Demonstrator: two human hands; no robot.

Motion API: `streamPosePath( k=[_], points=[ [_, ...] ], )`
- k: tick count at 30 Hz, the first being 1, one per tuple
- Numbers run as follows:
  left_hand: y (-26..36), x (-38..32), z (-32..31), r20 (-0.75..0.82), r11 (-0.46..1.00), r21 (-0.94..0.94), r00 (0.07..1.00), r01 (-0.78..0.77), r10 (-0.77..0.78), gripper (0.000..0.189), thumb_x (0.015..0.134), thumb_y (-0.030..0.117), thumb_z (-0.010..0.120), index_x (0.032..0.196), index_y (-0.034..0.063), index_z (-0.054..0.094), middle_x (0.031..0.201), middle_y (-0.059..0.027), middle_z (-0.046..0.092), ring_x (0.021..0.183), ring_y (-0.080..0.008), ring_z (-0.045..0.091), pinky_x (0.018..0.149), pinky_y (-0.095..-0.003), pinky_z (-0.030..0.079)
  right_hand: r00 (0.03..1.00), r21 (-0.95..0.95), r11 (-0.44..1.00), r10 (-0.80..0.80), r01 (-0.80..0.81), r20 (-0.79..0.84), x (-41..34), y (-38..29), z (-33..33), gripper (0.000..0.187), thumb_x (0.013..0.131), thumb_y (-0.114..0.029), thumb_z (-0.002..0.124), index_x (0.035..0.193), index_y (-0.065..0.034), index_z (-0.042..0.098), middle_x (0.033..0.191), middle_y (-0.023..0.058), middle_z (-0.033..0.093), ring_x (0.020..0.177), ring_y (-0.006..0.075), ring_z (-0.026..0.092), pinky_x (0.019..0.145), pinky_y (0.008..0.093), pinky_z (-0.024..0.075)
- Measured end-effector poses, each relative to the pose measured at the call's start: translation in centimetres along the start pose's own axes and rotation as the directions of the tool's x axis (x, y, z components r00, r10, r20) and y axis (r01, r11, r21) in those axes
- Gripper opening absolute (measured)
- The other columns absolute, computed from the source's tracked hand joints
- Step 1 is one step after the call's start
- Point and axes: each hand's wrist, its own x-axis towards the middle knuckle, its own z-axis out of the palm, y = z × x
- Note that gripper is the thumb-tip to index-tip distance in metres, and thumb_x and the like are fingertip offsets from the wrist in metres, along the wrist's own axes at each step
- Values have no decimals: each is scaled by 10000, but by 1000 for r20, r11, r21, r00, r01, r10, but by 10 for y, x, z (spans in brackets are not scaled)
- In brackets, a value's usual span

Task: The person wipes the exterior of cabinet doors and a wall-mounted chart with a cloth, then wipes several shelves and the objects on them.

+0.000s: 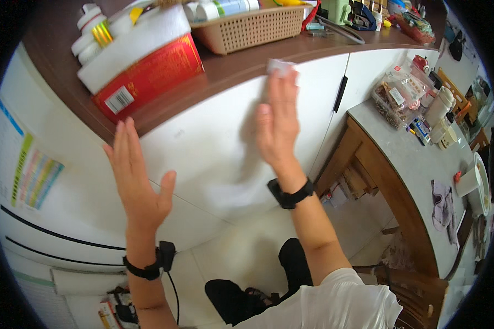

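Observation:
My right hand (280, 119) reaches forward with its fingers straight and close together. At its fingertips is a crumpled white tissue or cloth (279, 66), by the front edge of the brown countertop (230, 73) above a white cabinet door (214, 135). My left hand (140, 177) holds nothing. Its fingers are stretched out and its thumb stands apart, with the fingertips near the countertop's left front corner, below a red box (152, 78); whether they touch the edge cannot be told. Each wrist wears a black strap with a small device.
On the countertop are a tan plastic basket (255, 31) of bottles and white bottles (91, 37). To the right stands a grey-topped table (411, 152) with food packages (395, 96), a cloth (442, 203) and cups. A wooden chair (424, 300) is at lower right. A cable (175, 292) hangs from the left wrist device.

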Motion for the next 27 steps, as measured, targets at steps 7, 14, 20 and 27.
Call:
streamPosePath(
  k=[7,14,20,27],
  points=[
    [-18,0,29,-343,976,179,923,-121,177,693,958,407,600,1501,18,415,1458,-197,484,1370,-374,436,1206,-577,173,816,351,828,-529,437,232,-75,-89,62,498,930,-207,585,1406,-64,551,1521,139,461,1493,310,307,1227,479,223],
    [-19,-5,34,-311,961,272,941,-49,136,616,1013,455,533,1470,48,464,1431,-182,509,1350,-351,460,1224,-486,205,779,215,802,-594,557,200,-115,-41,68,458,928,-142,575,1384,-99,574,1509,111,475,1464,302,360,1210,476,268],
    [-18,-18,22,-193,932,353,969,-79,155,638,1019,428,532,1521,58,399,1547,-177,405,1456,-349,335,1238,-489,153,987,-194,968,-158,158,14,-66,98,-9,554,1091,-397,256,1608,-197,263,1668,151,199,1553,353,113,1240,545,65],
    [-9,-92,70,-95,979,204,995,-7,27,745,1036,397,490,1607,38,173,1688,-181,87,1564,-344,52,1228,-547,4,993,-162,985,35,-53,-110,-101,94,16,641,1048,-255,370,1615,-54,148,1671,224,102,1549,406,58,1246,532,46]
  ],
)
